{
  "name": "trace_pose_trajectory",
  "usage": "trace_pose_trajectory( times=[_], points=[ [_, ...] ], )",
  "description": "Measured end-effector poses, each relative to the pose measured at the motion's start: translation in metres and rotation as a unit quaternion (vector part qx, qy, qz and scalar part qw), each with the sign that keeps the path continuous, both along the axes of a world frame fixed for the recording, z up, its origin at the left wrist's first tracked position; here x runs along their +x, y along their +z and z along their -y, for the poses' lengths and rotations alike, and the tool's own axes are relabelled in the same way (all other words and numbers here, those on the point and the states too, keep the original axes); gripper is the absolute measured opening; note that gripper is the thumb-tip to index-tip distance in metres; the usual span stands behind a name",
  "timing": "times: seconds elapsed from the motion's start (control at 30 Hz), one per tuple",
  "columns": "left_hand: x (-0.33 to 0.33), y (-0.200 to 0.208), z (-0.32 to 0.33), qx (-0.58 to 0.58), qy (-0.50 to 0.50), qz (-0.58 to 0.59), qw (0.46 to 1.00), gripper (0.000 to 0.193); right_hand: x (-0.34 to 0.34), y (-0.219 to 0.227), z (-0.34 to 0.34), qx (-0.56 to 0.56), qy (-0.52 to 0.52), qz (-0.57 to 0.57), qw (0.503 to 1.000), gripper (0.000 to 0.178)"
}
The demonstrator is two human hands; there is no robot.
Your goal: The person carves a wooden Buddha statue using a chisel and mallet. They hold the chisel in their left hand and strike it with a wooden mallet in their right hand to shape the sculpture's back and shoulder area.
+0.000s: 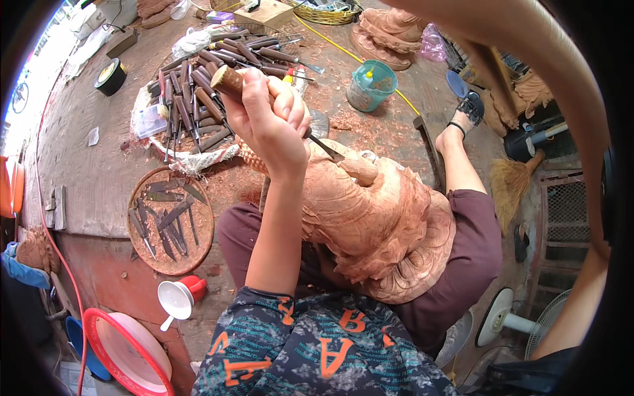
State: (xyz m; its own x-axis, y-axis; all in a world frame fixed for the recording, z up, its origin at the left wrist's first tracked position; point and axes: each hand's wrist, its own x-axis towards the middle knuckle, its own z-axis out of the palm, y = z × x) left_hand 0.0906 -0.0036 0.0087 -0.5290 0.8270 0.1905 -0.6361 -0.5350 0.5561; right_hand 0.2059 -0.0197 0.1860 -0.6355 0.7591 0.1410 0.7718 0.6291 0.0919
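My left hand (274,122) is raised and closed around a chisel (228,80). The butt of its brown wooden handle sticks out above my fist. Its dark metal blade slants down to the right, the tip at the surface of a carved reddish wooden figure (370,218). The carving lies across my lap between my thighs, its rounded, layered base toward my right leg. My right arm (581,99) is lifted, bent at the elbow on the right, its forearm running out past the top edge. The right hand is out of sight.
Many wooden-handled chisels (191,99) fill a basket ahead on the left. A round tray (168,261) holds loose blades. A teal bucket (373,99) stands beyond the carving, beside a yellow cord. Right are a straw broom (512,188) and a fan (545,323). Wood chips litter the floor.
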Motion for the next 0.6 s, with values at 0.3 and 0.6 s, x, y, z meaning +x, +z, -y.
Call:
trace_pose_trajectory(
  times=[0.3,0.6],
  points=[
    [0.005,-0.003,0.005,-0.011,-0.002,0.006,1.0,0.02,0.007,-0.002,0.004,0.002,-0.015,-0.001,1.0,0.045],
    [0.012,-0.004,0.007,-0.007,-0.004,0.03,1.0,0.02,0.007,0.001,0.01,0.003,-0.024,0.01,1.0,0.045]
  ],
)
